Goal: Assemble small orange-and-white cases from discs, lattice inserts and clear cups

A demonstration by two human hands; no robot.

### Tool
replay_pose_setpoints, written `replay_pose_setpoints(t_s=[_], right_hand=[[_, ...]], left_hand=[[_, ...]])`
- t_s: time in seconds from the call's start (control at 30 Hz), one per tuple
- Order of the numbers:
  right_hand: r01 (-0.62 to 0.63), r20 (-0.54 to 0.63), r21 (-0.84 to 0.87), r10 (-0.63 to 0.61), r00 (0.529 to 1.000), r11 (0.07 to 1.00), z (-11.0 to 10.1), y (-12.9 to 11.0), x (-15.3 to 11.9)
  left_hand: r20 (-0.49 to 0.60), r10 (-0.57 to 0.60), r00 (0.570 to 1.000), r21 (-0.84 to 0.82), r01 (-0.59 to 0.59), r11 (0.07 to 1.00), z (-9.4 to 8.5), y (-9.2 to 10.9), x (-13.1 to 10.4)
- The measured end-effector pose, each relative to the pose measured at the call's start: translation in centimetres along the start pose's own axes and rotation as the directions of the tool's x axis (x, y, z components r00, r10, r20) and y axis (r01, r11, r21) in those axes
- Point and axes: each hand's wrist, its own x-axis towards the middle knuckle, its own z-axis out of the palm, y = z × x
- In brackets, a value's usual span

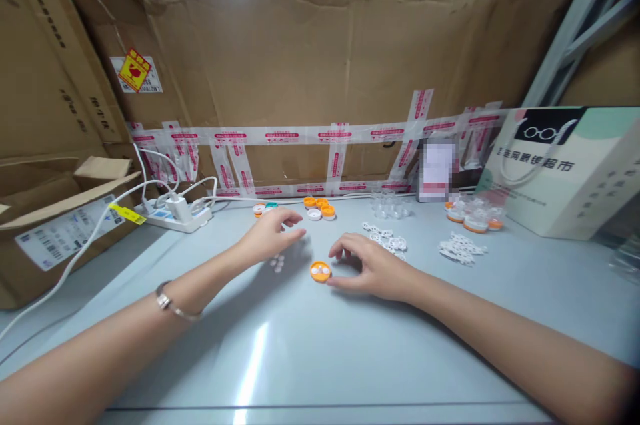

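Observation:
A round orange case (321, 271) lies on the table in front of me with small white round pieces inside it. Beside its right rim is my right hand (367, 268), thumb and fingers apart, the thumb tip close to the case; whether it touches I cannot tell. My left hand (274, 233) hovers over the table to the left, fingers stretched and holding nothing visible. Beneath it sits a small cluster of white discs (277, 263). Just behind are orange and white round cups (320, 207), and teal and white ones (265, 208) partly hidden by my left hand.
White openwork pieces (463, 249) and more such parts (387, 240) lie to the right. Clear cups (390, 205), capped orange cases (475, 215), a phone (437, 170) and a paper bag (555, 171) stand behind. A power strip (175, 211) and an open carton (65, 231) are left.

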Motion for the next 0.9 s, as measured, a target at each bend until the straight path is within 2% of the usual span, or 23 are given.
replay_pose_setpoints(t_s=[0.1, 0.27, 0.5, 0.6, 0.77, 0.8, 0.9], right_hand=[[-0.074, 0.032, 0.02, 0.073, 0.997, 0.997, 0.5, -0.1, -0.3], [-0.153, 0.046, 0.052, 0.151, 0.987, 0.987, 0.9, -0.2, -0.5], [-0.121, 0.031, 0.069, 0.119, 0.992, 0.99, 1.2, -0.1, -0.4], [-0.118, 0.03, 0.073, 0.116, 0.993, 0.99, 1.1, 0.0, -0.5], [-0.115, 0.045, 0.084, 0.111, 0.993, 0.99, 0.8, 0.2, -0.6], [-0.117, 0.047, 0.084, 0.113, 0.993, 0.99, 0.8, 0.2, -0.6], [-0.125, 0.045, 0.087, 0.121, 0.992, 0.988, 0.8, 0.2, -0.5]], left_hand=[[0.0, 0.003, 1.0, 0.139, -0.003, 0.99, 0.8, -0.3, 2.8], [0.001, -0.024, 1.0, 0.171, 0.024, 0.985, 2.8, -0.1, 6.3], [0.009, -0.072, 0.997, 0.035, 0.072, 0.997, 4.5, -0.4, 7.3], [0.078, -0.1, 0.992, -0.104, 0.108, 0.989, 3.8, -0.5, 6.7], [0.303, -0.047, 0.952, -0.39, 0.168, 0.905, 0.1, 0.1, 3.7], [0.356, -0.029, 0.934, -0.464, 0.204, 0.862, -0.6, 0.2, 3.0], [0.515, 0.057, 0.855, -0.7, 0.381, 0.604, -2.1, 0.3, 0.8]])
